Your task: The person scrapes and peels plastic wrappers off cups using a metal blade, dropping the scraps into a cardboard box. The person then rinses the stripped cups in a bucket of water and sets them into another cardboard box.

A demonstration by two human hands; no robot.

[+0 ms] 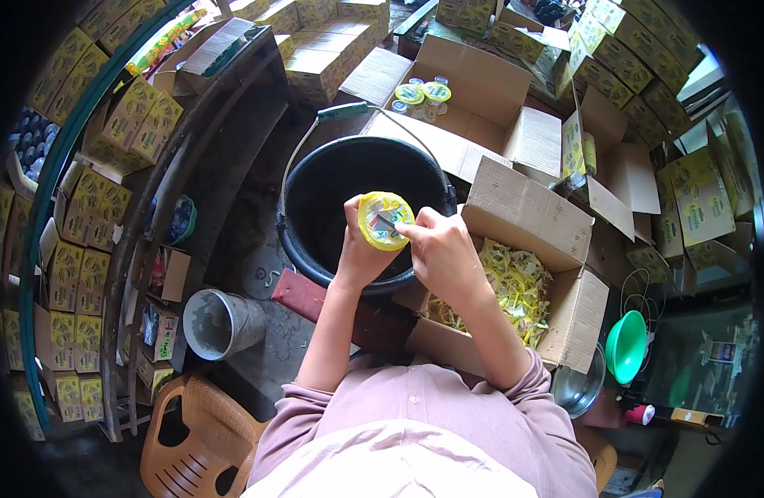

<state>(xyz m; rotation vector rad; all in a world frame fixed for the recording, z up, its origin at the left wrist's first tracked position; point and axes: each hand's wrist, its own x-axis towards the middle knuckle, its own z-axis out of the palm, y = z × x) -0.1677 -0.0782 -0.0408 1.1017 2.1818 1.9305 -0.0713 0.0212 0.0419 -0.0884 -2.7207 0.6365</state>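
My left hand (361, 256) is closed round a cup with a yellow printed lid (384, 221), held over a large black bucket (319, 178). At the lid's right side is my right hand (448, 256), its fingers bent and a fingertip on the lid. A small dark and silver piece shows at that fingertip; whether it is a tool or part of the lid I cannot make out. Right of the bucket, an open carton (523, 199) holds a heap of yellow and clear plastic scraps (515, 290).
Several lidded cups (423, 95) stand by an open carton (473, 79) beyond the bucket. A grey bucket (241, 319) and brown chair (203, 440) are at left. Stacked yellow boxes (83, 274) line the left; a green bowl (627, 347) is at right.
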